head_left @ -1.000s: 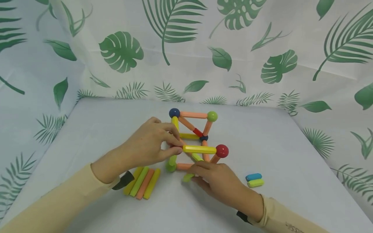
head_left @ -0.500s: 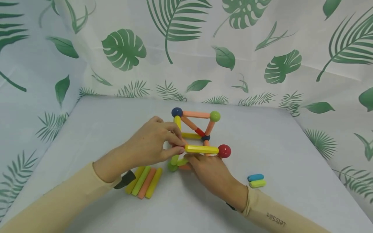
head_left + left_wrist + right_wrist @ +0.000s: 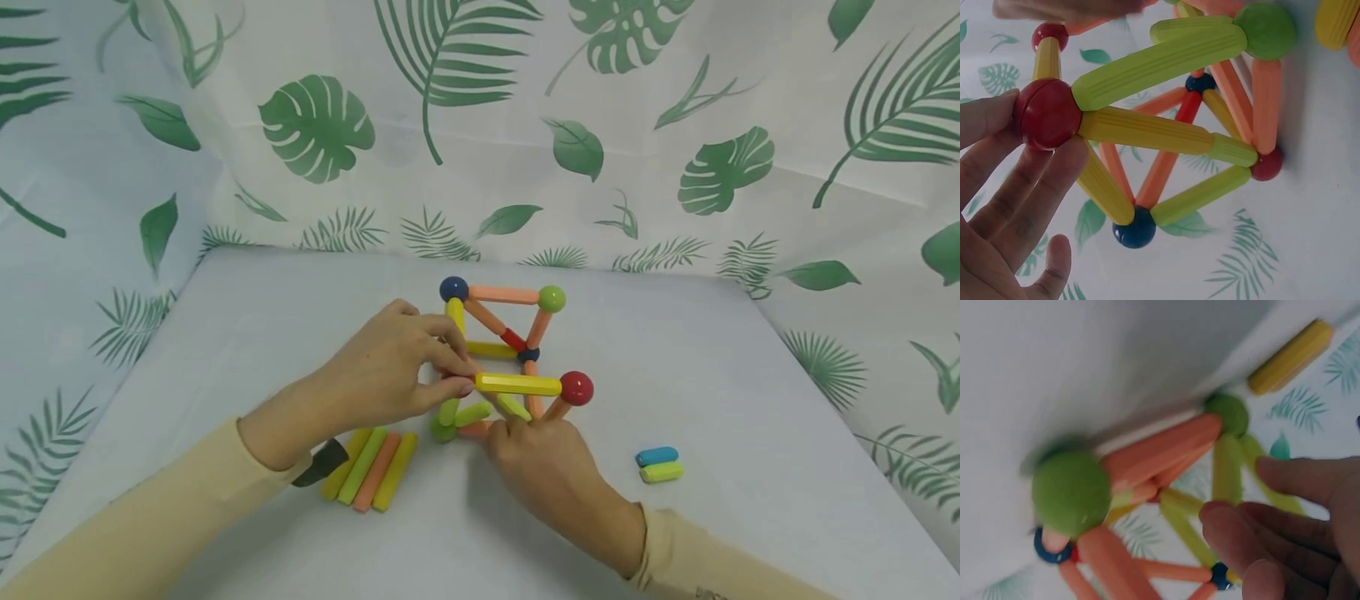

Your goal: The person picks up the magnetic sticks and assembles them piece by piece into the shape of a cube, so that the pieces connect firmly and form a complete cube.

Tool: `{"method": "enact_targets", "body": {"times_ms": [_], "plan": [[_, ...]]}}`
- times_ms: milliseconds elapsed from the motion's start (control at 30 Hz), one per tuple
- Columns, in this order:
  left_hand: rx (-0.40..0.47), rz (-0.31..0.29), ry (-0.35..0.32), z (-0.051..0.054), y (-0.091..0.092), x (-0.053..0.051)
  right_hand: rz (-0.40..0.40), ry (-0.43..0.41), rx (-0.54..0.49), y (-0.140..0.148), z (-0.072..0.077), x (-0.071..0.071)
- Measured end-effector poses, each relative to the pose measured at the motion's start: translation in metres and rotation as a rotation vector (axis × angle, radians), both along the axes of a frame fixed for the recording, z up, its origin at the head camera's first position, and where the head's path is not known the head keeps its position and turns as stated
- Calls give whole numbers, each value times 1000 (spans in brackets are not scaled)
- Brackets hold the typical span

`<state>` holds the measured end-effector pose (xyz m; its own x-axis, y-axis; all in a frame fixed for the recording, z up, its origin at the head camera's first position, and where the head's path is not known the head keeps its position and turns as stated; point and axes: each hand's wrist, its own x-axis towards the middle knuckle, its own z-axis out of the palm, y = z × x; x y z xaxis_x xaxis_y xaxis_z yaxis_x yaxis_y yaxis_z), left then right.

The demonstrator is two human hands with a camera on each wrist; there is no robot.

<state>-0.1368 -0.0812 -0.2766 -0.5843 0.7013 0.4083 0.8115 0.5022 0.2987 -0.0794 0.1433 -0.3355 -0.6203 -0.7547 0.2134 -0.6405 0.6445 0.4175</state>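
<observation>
My left hand (image 3: 397,362) pinches a red ball (image 3: 1049,114) at a raised corner of a frame built of sticks and balls. From that ball a yellow stick (image 3: 517,383) runs to another red ball (image 3: 577,388). A light green stick (image 3: 472,414) juts from the low green ball (image 3: 442,429), its other end joined to nothing in the left wrist view. My right hand (image 3: 562,483) is just beside that free end, thumb and fingers apart and nothing visibly held. In the right wrist view its fingers cover part of the light green sticks (image 3: 1227,469).
Left of the frame lies a row of loose sticks (image 3: 367,471), yellow, green and orange. A short blue stick (image 3: 657,456) and a short yellow-green stick (image 3: 662,472) lie at the right. A leaf-patterned cloth (image 3: 480,183) rises behind the white table surface (image 3: 300,292).
My right hand brought the light green stick up from the front to the low green ball, then let go and drew back slightly right. My left hand stays on the red ball.
</observation>
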Motion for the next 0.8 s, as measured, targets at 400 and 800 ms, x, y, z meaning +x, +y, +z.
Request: {"method": "enact_targets", "body": {"times_ms": [400, 800], "plan": [[6, -16, 9, 0, 0, -1, 367, -262, 54, -34, -24, 4], [-2, -14, 23, -1, 0, -1, 403, -193, 145, -41, -23, 1]]}}
